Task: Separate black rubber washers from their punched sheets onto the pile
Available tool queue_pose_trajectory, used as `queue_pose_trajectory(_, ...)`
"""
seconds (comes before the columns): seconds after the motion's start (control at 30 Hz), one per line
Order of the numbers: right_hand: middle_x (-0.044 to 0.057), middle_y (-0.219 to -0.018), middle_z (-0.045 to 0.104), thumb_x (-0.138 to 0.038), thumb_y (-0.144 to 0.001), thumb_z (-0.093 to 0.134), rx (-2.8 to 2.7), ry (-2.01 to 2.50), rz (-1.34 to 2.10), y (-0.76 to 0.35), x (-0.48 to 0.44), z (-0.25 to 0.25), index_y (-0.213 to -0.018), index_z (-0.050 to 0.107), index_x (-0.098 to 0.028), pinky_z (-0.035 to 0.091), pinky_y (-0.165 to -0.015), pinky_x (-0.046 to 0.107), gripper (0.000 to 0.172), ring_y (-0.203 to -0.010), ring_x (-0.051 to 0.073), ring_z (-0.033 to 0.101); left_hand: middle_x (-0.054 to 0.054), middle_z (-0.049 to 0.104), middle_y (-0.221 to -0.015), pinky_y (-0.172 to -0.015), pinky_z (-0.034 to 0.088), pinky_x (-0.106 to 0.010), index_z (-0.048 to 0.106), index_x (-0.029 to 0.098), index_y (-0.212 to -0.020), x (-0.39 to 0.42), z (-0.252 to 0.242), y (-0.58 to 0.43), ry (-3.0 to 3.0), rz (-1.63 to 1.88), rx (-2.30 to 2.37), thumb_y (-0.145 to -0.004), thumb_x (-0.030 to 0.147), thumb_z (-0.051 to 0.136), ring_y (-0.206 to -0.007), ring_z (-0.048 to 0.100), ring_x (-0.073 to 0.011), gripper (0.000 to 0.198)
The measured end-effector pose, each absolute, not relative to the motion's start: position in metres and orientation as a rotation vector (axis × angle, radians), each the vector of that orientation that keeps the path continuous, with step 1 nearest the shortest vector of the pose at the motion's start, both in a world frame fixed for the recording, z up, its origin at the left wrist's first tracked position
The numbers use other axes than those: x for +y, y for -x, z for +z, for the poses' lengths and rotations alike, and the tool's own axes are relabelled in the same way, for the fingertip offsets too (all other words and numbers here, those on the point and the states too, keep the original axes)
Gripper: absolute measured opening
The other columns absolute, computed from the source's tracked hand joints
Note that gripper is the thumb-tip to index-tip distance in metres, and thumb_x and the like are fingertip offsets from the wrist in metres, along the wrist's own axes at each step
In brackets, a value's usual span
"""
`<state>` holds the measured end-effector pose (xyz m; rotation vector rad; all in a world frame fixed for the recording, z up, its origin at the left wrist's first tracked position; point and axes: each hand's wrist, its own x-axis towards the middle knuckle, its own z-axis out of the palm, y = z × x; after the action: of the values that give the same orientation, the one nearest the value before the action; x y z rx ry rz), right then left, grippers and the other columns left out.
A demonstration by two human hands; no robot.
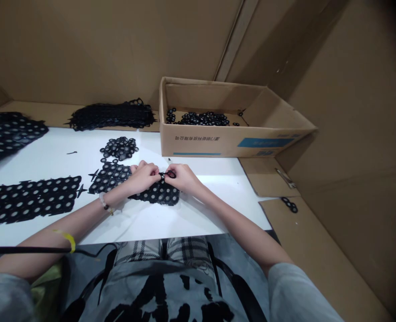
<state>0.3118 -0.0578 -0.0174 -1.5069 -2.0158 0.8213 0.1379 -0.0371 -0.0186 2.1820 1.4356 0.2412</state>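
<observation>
Above a black sheet dotted with grey discs, my left hand and my right hand almost meet. The right thumb and fingertips pinch a small black ring-shaped piece. My left fingers are closed at a dark part joined to or touching that piece; its exact form is hidden by the fingertips. Left of my left hand, more black pieces with grey discs lie in rows. Just behind them sits a loose heap of small black rings.
A cardboard box with loose black pieces inside stands at the back. Another dotted black sheet lies left, below a dark dotted bundle. A black stack lies along the back wall. A black cable crosses my left forearm.
</observation>
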Motion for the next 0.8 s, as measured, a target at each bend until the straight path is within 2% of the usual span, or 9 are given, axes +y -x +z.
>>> queue_pose_trajectory(0.07, 0.000, -0.074, 0.067, -0.020, -0.074, 0.060, -2.043, 1.397, 0.841, -0.313, -0.058, -0.017, -0.085, 0.067, -0.017, 0.039, -0.065, 0.022, 0.014, -0.068, 0.013, 0.058, -0.002, 0.065, -0.086, -0.077, 0.023, -0.041, 0.053, 0.019, -0.070, -0.040, -0.019, -0.138, -2.215, 0.281, 1.432, -0.082, 0.033, 0.044, -0.097, 0.045, -0.0258, 0.020)
queue_pose_trajectory(0.13, 0.001, -0.081, 0.070, -0.022, -0.078, 0.059, -2.056, 1.325, 0.837, -0.314, -0.058, -0.017, -0.089, 0.067, -0.018, 0.042, -0.070, 0.023, 0.014, -0.074, 0.013, 0.061, -0.003, 0.065, -0.086, -0.075, 0.023, -0.041, 0.051, 0.019, -0.069, -0.044, -0.020, -0.139, -2.266, 0.315, 1.419, -0.083, 0.035, 0.045, -0.095, 0.045, -0.0257, 0.023)
queue_pose_trajectory(0.23, 0.002, -0.084, 0.072, -0.023, -0.082, 0.059, -2.077, 1.333, 0.809, -0.313, -0.057, -0.018, -0.085, 0.068, -0.019, 0.043, -0.072, 0.024, 0.011, -0.078, 0.014, 0.064, -0.004, 0.064, -0.087, -0.074, 0.023, -0.040, 0.050, 0.019, -0.069, -0.049, -0.019, -0.140, -2.333, 0.319, 1.402, -0.084, 0.036, 0.046, -0.094, 0.044, -0.0261, 0.023)
queue_pose_trajectory(0.6, 0.006, -0.081, 0.073, -0.019, -0.080, 0.058, -2.096, 1.608, 0.621, -0.310, -0.052, -0.028, -0.079, 0.071, -0.018, 0.044, -0.075, 0.028, 0.013, -0.079, 0.019, 0.066, -0.004, 0.065, -0.088, -0.078, 0.025, -0.042, 0.053, 0.020, -0.070, -0.049, -0.016, -0.144, -2.258, 0.256, 1.473, -0.084, 0.033, 0.043, -0.096, 0.045, -0.0269, 0.021)
queue_pose_trajectory(0.8, 0.004, -0.083, 0.071, -0.016, -0.083, 0.055, -2.179, 1.392, 0.725, -0.310, -0.054, -0.025, -0.083, 0.067, -0.017, 0.043, -0.072, 0.026, 0.012, -0.078, 0.016, 0.063, -0.007, 0.065, -0.080, -0.078, 0.028, -0.043, 0.050, 0.019, -0.061, -0.053, -0.013, -0.145, -2.268, 0.270, 1.550, -0.081, 0.040, 0.048, -0.094, 0.045, -0.0299, 0.029)
